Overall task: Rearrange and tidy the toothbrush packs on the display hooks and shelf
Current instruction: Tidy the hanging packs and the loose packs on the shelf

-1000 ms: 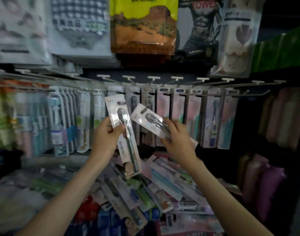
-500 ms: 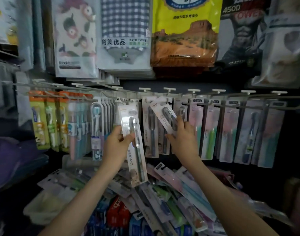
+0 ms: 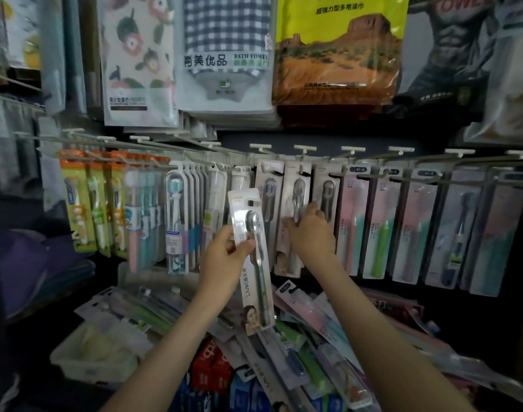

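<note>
Hands number two, each on one toothbrush pack. The left hand [image 3: 224, 258] grasps a grey-brush pack [image 3: 255, 281] around its upper half, thumb across the front. It holds the pack nearly upright, off any hook and just in front of the hanging row. The right hand [image 3: 312, 233] pinches the hanging pack [image 3: 295, 185] at its middle, thumb at the left edge and fingers at the right. That pack's top sits at the level of the display hooks [image 3: 352, 150]; I cannot tell whether a hook passes through it.

With one similar pack on either side, three grey-brush fronts hang together. Right of them hang three pink-card packs [image 3: 379, 227], and far left three orange-topped packs [image 3: 96, 203]. Four towel bags [image 3: 224, 55] hang above. Loose packs [image 3: 307, 319] lie heaped on the shelf below, too tangled to count, beside one white basket [image 3: 85, 361].

The held pack's upper right edge overlaps the left neighbour, and its bottom corner hangs over the heap. A dark band of free space runs between the towel bags and the hooks, and another lies under the row's lower edges at right.
</note>
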`<state>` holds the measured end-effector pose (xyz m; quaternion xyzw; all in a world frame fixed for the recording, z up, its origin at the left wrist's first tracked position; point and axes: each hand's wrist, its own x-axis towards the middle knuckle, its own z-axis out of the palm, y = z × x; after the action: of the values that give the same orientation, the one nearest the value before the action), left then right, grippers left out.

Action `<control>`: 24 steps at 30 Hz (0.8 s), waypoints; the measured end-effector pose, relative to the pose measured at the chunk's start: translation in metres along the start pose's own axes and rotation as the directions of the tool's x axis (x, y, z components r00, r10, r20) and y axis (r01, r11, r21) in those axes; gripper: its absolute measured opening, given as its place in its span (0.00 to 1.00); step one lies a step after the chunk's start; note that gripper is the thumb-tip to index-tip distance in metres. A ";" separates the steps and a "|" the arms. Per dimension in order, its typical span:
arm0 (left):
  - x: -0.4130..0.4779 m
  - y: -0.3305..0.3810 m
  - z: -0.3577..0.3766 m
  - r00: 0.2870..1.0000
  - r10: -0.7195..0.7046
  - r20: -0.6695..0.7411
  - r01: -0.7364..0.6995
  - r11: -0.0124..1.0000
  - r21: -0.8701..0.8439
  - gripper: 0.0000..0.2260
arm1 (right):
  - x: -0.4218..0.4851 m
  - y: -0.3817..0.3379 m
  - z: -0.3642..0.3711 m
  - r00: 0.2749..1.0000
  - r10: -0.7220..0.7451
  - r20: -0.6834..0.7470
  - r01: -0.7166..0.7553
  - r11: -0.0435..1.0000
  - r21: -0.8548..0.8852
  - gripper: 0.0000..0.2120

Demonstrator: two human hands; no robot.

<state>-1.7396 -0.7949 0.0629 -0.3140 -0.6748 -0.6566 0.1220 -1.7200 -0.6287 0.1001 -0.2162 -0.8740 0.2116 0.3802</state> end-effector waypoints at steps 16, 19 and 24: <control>0.011 0.017 0.078 0.981 0.181 0.072 -0.191 0.967 0.170 0.21 | -0.046 0.048 -0.055 0.987 -0.155 -0.037 0.156 0.893 0.423 0.18; 0.017 0.020 0.080 0.941 0.338 -0.033 -0.293 0.858 0.422 0.33 | -0.027 0.064 -0.075 0.975 -0.201 -0.097 0.219 0.941 0.259 0.19; 0.038 0.019 0.088 0.885 0.465 0.004 -0.377 0.712 0.593 0.42 | -0.006 0.062 -0.073 0.977 -0.164 -0.135 0.191 0.956 0.224 0.19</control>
<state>-1.7357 -0.7012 0.0907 -0.3589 -0.7410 -0.3959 0.4067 -1.6479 -0.5664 0.1092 -0.1019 -0.8353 0.2658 0.4703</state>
